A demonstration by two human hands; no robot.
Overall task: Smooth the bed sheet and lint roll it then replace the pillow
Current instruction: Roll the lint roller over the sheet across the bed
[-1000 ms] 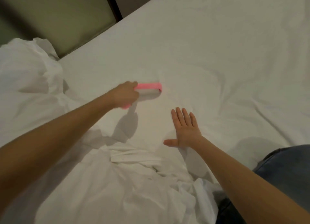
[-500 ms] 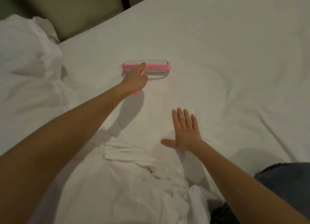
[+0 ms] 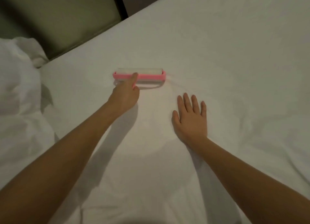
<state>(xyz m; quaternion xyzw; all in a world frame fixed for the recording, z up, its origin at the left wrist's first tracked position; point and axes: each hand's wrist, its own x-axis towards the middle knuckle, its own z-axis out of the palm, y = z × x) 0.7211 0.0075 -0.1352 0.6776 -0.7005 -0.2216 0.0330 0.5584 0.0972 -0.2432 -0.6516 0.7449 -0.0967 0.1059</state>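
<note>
A pink lint roller (image 3: 151,75) with a pale roll lies crosswise on the white bed sheet (image 3: 209,47), near the middle of the bed. My left hand (image 3: 125,94) grips its handle, with the forefinger stretched along the pink frame. My right hand (image 3: 191,118) lies flat on the sheet a little to the right and nearer to me, fingers straight and slightly spread. No pillow can be told apart from the bedding in view.
A bunched white duvet or bedding (image 3: 18,92) is piled at the left. A green padded headboard (image 3: 58,20) stands beyond the bed's far left edge. Soft creases run across the sheet at the right.
My left hand has pushed the roller away from me, up the sheet. My right hand has stayed flat on the sheet. The view has shifted forward, so the crumpled bedding in front is out of sight.
</note>
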